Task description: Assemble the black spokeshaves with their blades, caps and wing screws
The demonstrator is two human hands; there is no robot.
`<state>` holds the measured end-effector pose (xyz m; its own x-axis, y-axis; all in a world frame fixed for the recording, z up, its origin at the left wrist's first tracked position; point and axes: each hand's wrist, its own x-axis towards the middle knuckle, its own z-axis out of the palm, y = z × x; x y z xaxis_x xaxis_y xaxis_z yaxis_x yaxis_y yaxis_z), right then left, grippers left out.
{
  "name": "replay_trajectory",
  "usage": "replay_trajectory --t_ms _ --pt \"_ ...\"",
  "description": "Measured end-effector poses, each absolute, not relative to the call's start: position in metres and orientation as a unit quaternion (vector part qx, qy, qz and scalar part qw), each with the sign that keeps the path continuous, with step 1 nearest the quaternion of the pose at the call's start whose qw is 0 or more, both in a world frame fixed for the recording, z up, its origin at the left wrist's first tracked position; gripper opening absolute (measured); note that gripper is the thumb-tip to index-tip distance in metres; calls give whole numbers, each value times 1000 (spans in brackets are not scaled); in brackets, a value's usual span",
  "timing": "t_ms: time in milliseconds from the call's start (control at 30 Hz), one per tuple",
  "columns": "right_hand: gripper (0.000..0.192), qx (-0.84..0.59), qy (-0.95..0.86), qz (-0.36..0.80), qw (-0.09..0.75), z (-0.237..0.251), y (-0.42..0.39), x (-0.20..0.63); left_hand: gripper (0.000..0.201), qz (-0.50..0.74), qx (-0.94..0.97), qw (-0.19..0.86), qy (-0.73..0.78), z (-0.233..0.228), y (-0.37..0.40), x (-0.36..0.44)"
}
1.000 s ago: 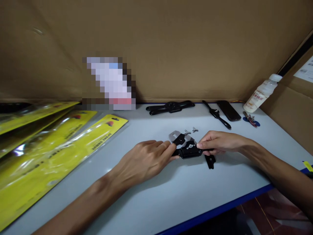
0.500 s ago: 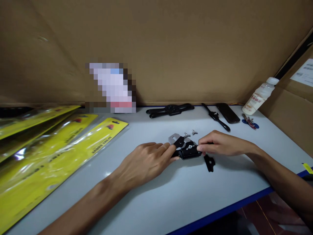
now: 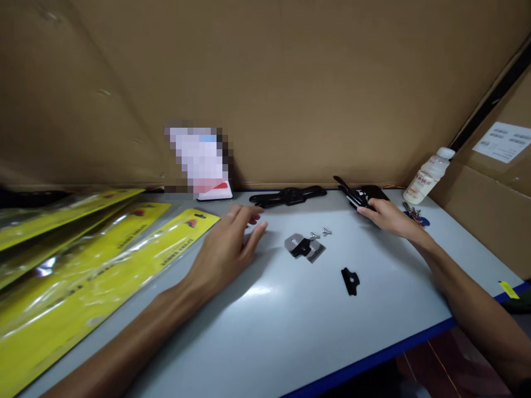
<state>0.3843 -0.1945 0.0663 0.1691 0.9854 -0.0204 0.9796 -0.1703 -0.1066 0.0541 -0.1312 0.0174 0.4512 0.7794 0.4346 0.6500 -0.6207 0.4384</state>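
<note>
At the back right, my right hand [image 3: 388, 216] has its fingers closed on a black spokeshave [image 3: 357, 202], close to the phone; the other spokeshave that lay there cannot be told apart from it. My left hand [image 3: 226, 240] is off to the left with its fingers apart, holding nothing. Between the hands lie silver blades [image 3: 318, 253], with a black cap plate [image 3: 302, 249] on top. Small silver wing screws [image 3: 327, 231] are just behind them. Nearer to me a second black plate [image 3: 350, 282] rests flat. More black spokeshaves [image 3: 288, 195] lie along the back.
Yellow spokeshave packages [image 3: 178, 243] in clear plastic cover the left side. A dark phone [image 3: 377, 192], a bottle [image 3: 427, 177] and keys [image 3: 414, 214] are at the back right. Cardboard walls [image 3: 307, 99] border the table [image 3: 265, 331], and a blurred-out card stands at the back.
My right hand has carried the spokeshave from the middle to the back right. My left hand has let go of it and moved left, opening. The blades and black plates stayed on the table.
</note>
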Motion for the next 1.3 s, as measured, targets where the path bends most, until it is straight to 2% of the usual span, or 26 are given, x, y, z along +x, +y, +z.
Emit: replay_trajectory --t_ms 200,433,567,733,900,1300 --pt "44 -774 -633 6 -7 41 -197 370 32 241 886 82 388 13 -127 52" --pt "37 -778 -628 -33 -24 30 -197 353 31 231 891 67 384 14 -127 52" --pt "33 -782 -622 -50 -9 33 -194 351 28 228 892 67 385 12 -128 53" --pt "30 -768 -636 -71 11 53 -202 349 27 261 877 16 404 3 -119 55" --pt "29 -733 -667 -118 66 61 -209 339 35 168 898 -109 392 2 -97 76" --pt "25 -671 -726 -95 116 40 -206 332 33 89 887 -142 430 1 -46 114"
